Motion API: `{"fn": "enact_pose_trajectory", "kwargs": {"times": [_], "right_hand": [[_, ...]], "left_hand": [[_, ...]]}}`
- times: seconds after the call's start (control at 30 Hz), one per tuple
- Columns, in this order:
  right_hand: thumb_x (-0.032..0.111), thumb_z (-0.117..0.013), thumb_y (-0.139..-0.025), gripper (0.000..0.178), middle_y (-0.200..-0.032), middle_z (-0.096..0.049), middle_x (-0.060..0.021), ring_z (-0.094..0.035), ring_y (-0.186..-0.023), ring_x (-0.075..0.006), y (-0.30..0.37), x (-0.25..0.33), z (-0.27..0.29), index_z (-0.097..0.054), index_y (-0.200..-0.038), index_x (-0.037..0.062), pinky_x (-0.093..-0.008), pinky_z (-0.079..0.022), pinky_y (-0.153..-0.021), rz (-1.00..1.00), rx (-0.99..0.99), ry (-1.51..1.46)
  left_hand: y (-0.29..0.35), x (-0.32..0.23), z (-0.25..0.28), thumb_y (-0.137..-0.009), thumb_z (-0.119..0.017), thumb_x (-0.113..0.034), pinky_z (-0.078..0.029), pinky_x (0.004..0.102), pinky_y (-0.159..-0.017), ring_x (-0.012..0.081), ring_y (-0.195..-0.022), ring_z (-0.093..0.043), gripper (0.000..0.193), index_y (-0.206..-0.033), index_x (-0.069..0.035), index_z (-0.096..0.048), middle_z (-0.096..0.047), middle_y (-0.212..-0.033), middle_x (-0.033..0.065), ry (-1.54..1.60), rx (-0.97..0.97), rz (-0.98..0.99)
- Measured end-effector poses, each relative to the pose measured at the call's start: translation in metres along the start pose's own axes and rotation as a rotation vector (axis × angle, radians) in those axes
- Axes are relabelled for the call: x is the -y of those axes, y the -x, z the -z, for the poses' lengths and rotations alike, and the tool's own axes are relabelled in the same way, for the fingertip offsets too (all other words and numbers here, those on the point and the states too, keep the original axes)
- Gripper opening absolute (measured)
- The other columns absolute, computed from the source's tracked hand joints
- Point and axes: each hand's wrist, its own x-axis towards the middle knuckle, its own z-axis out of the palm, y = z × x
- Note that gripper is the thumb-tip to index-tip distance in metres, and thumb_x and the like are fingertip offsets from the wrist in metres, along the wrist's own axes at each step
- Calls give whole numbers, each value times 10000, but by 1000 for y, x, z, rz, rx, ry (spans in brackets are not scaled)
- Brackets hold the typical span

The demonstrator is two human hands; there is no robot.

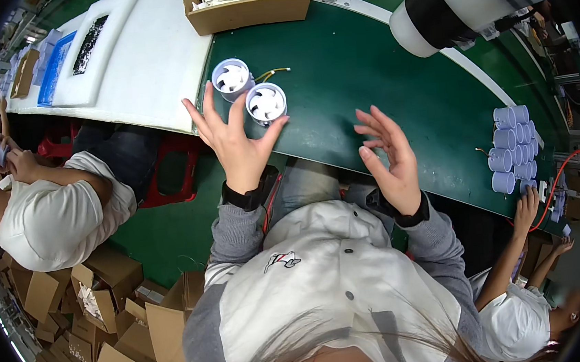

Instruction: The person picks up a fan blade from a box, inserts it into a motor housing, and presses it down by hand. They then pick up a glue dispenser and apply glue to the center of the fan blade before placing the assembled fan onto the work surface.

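My left hand (232, 148) is at the near edge of the green table, its thumb and index finger around a small fan (266, 104) with a pale lilac round housing and white blades. The other fingers of that hand are spread. Right behind and left of this fan stands a second small fan (231, 78) of the same kind. Thin yellowish wires with a small connector lie beside the pair. My right hand (393, 165) hovers over the table's near edge, fingers apart and nothing in it.
A cardboard box (254, 13) of white fan blades stands at the back. Rows of lilac housings (505, 139) sit at the right, where a co-worker's hand (527, 210) reaches in. A white and black cylindrical device (427, 10) juts in top right. Another person sits left.
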Motion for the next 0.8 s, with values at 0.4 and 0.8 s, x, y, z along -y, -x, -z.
{"fn": "enact_pose_trajectory", "kwargs": {"times": [0.4, 0.8], "right_hand": [[-24, -517, -886, 549, -1325, -486, -191, -539, -1107, -206, 26, -11, -2, -325, -1399, 14, -296, -411, -900, -24, -29, -139], [-21, -506, -893, 558, -1303, -498, -191, -555, -1074, -198, 33, -10, -1, -301, -1409, 27, -306, -417, -898, 47, -49, -200]], "left_hand": [[-53, 41, 12, -628, -806, -426, -244, 615, -1016, 334, -1325, -346, 830, -1291, -57, -468, -479, -1308, 147, -114, 334, -211], [-50, 41, 5, -770, -706, -358, -213, 662, -1020, 380, -1307, -348, 576, -1289, -211, -502, -475, -1284, 191, -295, 317, -440]]}}
